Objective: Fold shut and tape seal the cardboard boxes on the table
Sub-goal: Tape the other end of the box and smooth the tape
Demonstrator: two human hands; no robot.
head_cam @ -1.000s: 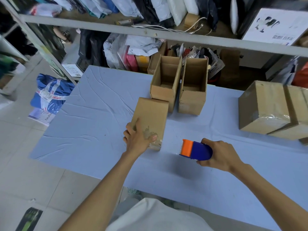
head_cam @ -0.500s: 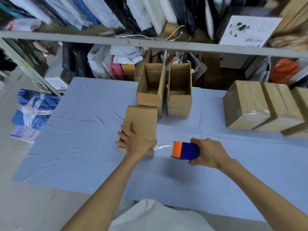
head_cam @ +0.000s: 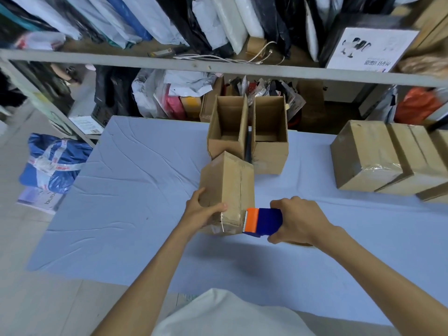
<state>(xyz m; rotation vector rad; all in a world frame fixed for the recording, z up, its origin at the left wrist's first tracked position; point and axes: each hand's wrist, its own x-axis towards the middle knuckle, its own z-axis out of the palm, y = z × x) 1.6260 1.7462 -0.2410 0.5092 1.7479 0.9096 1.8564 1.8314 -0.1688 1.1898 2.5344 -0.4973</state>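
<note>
The closed box (head_cam: 230, 183) is in the middle of the table (head_cam: 135, 190), which has a pale blue cloth, and its long side points away from the person. Its top face has a seam down the length, and clear tape shines on its near end. The left hand (head_cam: 203, 212) grips the near left corner of this box, with the thumb on top and the fingers curled around the side. At the right of the same near end, the right hand (head_cam: 298, 219) is closed around the blue and orange tape dispenser (head_cam: 264, 223), and the orange toothed edge touches the box. Just behind the closed box stand two open boxes (head_cam: 228, 127) side by side with their flaps up. Far to its right is a row of sealed boxes (head_cam: 363, 154). Far to its left, on the floor, is a blue bag (head_cam: 53, 163)
</note>
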